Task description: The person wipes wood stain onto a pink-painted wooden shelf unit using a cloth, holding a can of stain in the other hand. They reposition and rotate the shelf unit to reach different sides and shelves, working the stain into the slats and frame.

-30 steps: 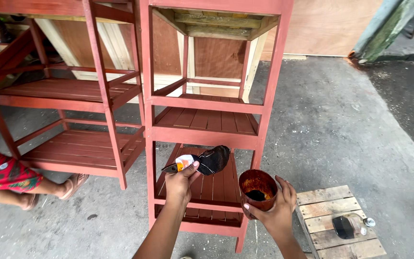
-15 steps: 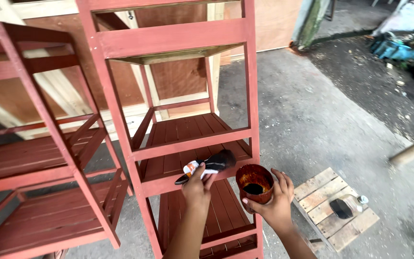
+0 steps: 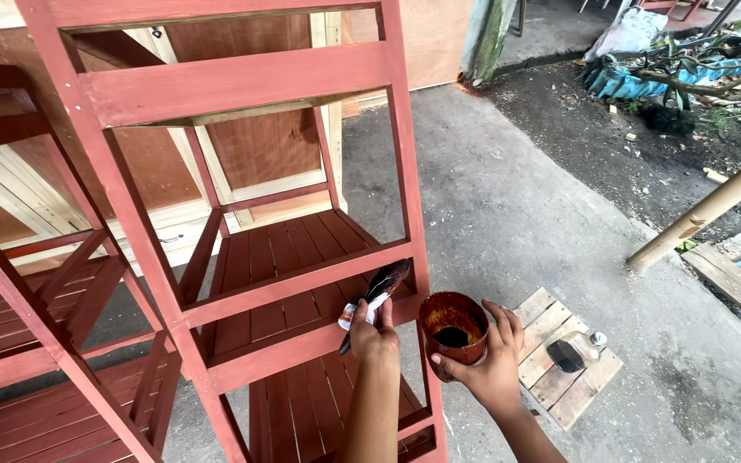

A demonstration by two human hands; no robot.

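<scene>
Left hand [image 3: 373,336] gripping brush [image 3: 376,294], bristles touching front rail of red shelf [image 3: 242,81] near right post. Right hand [image 3: 490,364] wrapped round paint cup [image 3: 453,329], just beside post. Small pallet [image 3: 563,360] on concrete nearby.

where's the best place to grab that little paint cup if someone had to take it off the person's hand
Judging by its pose, grip the paint cup around its lower wall, coming from its left side. The right hand wraps the right and rear of the wall, so the left is bare. It is upright and open-topped with dark stain inside, so a side grip held level looks safer than pinching the stained rim.
</scene>
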